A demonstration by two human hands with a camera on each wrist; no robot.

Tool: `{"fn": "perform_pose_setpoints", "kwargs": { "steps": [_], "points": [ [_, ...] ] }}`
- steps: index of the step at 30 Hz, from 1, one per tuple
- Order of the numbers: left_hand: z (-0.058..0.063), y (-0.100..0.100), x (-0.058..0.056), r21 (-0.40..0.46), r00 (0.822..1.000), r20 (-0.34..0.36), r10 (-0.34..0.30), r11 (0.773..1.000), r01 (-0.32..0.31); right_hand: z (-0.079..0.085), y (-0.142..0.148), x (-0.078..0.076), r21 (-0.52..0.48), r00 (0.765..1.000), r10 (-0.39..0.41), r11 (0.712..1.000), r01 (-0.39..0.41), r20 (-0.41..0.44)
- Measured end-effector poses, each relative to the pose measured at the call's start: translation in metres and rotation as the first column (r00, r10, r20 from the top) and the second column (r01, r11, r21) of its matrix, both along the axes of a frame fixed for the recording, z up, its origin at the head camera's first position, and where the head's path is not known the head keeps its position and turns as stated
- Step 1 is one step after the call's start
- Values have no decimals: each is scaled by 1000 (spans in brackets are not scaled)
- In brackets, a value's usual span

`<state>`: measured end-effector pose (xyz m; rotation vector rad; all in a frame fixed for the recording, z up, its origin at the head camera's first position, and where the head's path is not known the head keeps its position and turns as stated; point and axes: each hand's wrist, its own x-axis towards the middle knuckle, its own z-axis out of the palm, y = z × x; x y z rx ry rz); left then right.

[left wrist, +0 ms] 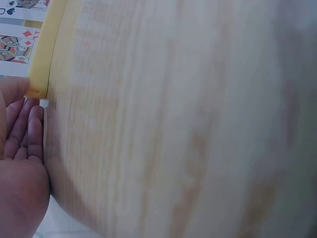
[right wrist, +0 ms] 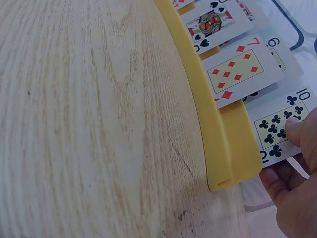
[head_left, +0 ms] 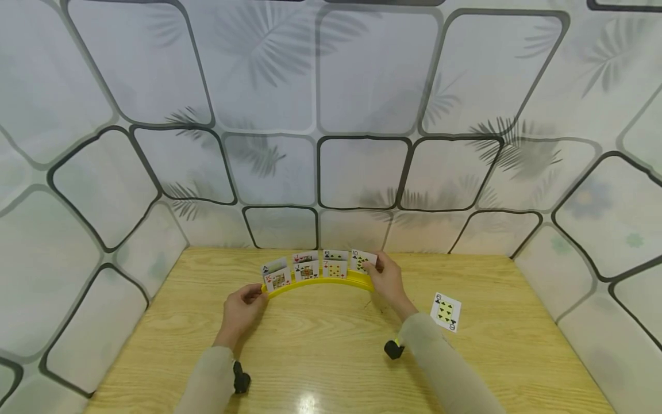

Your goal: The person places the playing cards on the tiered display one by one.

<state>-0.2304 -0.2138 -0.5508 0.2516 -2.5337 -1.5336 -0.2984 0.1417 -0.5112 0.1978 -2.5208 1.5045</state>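
A curved yellow card holder [head_left: 310, 282] stands on the table with playing cards in two rows. My left hand [head_left: 242, 313] grips its left end, thumb in front and fingers behind. At the other end my right hand [head_left: 389, 283] pinches the ten of clubs [right wrist: 277, 130], thumb on its face. That card stands in the back row. The front row has a king of diamonds [head_left: 278, 279], a jack of spades [head_left: 306, 270] and a seven of diamonds [right wrist: 240, 72]. Partly hidden behind them are an ace [head_left: 273, 265], a red jack [head_left: 305, 256] and a black six [head_left: 336, 254].
Another black six [head_left: 446, 312] lies face up on the wooden table [head_left: 320, 351], right of the holder. Patterned walls [head_left: 362, 172] enclose the table at the back and both sides. Each wrist wears a small black camera, such as the left one [head_left: 241, 378].
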Motion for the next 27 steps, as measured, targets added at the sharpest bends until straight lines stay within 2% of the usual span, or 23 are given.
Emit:
{"fn": "perform_pose_setpoints", "kwargs": {
  "steps": [16,27],
  "points": [
    [3,2,2,-8,1000,-16,-2,1000,2,-2,1,-1,-1,1000,18,1000,-18,-12],
    [1,1,1,1,1000,1,-8,1000,8,-1,6,4,62,999,34,998,-32,-22]
  ]
}}
